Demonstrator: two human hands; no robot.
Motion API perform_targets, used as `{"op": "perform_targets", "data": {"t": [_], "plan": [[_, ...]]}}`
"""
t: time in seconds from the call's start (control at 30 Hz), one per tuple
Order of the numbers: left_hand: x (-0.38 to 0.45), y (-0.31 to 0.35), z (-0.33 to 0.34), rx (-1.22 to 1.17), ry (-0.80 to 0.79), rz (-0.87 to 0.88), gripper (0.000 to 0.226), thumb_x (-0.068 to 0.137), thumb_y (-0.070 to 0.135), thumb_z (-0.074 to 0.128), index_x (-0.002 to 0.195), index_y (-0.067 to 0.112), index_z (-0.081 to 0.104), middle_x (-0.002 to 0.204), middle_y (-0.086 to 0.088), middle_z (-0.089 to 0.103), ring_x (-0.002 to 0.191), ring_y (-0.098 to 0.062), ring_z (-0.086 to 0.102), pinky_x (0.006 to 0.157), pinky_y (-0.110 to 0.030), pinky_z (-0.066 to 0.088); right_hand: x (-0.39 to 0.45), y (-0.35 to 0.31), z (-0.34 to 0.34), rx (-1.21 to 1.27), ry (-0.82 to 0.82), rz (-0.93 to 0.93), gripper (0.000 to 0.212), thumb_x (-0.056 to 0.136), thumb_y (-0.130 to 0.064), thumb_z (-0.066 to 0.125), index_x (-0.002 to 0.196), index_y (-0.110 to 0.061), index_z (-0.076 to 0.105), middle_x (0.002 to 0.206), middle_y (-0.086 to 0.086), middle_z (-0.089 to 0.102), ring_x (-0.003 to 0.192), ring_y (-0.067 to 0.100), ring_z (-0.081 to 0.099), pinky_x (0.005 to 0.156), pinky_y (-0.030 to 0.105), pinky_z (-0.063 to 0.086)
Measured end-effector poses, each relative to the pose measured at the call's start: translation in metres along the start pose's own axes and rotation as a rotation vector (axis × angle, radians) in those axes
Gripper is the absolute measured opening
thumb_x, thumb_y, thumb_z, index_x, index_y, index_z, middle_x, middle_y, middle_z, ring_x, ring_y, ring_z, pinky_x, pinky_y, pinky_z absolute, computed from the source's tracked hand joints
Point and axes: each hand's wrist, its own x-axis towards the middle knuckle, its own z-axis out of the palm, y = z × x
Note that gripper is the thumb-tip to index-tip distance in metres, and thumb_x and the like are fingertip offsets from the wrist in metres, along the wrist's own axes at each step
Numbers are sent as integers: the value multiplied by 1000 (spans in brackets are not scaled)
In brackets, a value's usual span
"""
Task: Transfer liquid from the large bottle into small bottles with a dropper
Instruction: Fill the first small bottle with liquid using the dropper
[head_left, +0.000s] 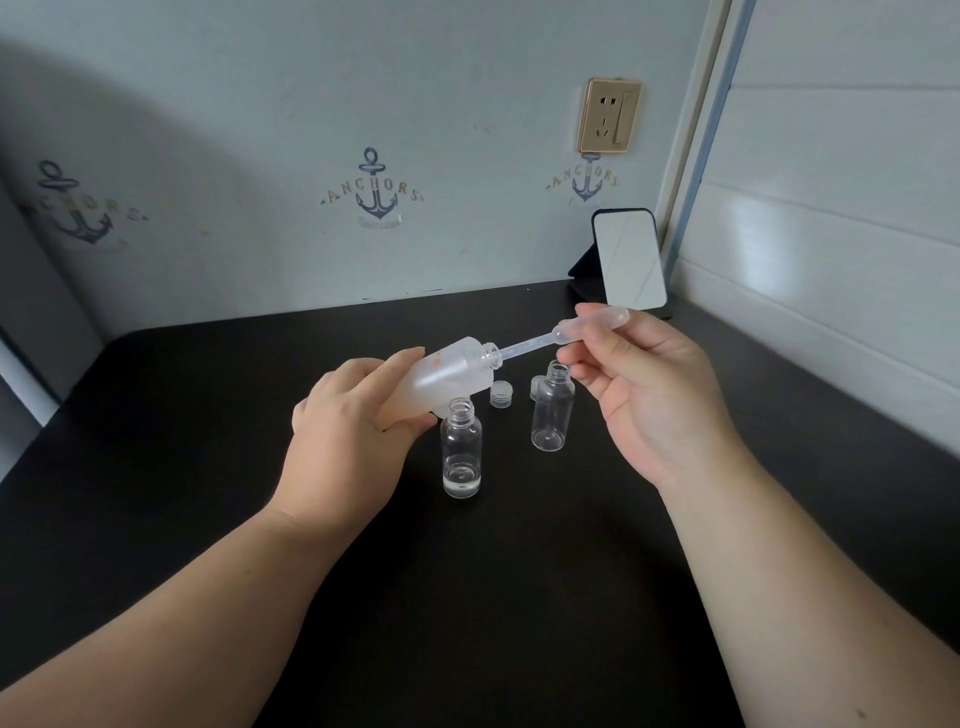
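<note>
Head camera, looking down over a black bench (519, 597): a person's left hand (343, 441) grips a frosted large bottle (447, 376), fingers and thumb curled round its lower body, holding it lifted off the bench and tipped so its open neck points up and to the right. The right hand (649, 395) pinches the bulb of a clear plastic dropper (571, 330) between thumb and fingertips, the remaining fingers loosely curled beneath it. The dropper's thin stem slants down to the left and enters the mouth of the tilted bottle.

Two small clear bottles stand upright and uncapped on the bench below the hands. The nearer small bottle (461, 457), just under the left hand's fingertips, holds a shallow layer of clear liquid at its base. The farther small bottle (553, 408) stands to the right, beside the right hand's thumb; whether it holds any liquid cannot be told. A translucent cap (501, 393) rests on the bench between the two bottles, and a second cap (535, 387) is partly hidden behind the farther one.

At the back right corner of the bench a small mirror (628, 260) leans on a dark stand. On the wall behind, a gold-coloured socket (609, 117) sits above anchor decals (376, 189).
</note>
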Motion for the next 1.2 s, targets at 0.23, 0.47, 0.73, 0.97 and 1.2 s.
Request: {"op": "perform_targets", "data": {"t": [0.23, 0.47, 0.73, 0.97, 1.2], "plan": [[1, -1, -1, -11, -2, -60, 60, 86, 28, 78, 142, 35, 55, 120, 9, 56, 116, -24, 52, 101, -56, 43, 3, -7, -8, 186, 104, 40, 14, 89, -14, 67, 99, -8, 75, 90, 6, 76, 75, 15, 70, 69, 23, 55], [1, -1, -2, -36, 16, -100, 60, 86, 27, 78, 141, 36, 55, 119, 9, 57, 114, -23, 54, 101, -55, 43, 7, -10, -17, 346, 237, 42, 12, 91, -13, 66, 92, -11, 77, 85, 4, 73, 74, 14, 69, 68, 23, 55], [2, -2, -5, -57, 46, -115, 60, 87, 27, 77, 142, 35, 53, 113, 14, 55, 104, -11, 51, 89, -30, 41, 9, -14, -22, 483, 361, 49, 24, 88, -14, 71, 109, -4, 70, 82, 4, 73, 72, 13, 69, 69, 22, 55], [3, -3, -5, -140, 55, -140, 47, 87, 32, 74, 125, 49, 52, 102, 27, 58, 93, 3, 49, 77, -15, 37, 10, -17, -25, 537, 418, 53, 9, 93, -15, 69, 95, -6, 71, 81, 1, 73, 71, 12, 69, 68, 21, 53], [3, -7, -3, -256, 44, -242, 48, 86, 44, 74, 122, 55, 44, 99, 34, 58, 96, 5, 58, 73, -21, 46, 9, -16, -23, 509, 385, 59, 17, 90, -13, 70, 103, -3, 69, 75, 2, 68, 64, 11, 62, 63, 21, 50]]}}
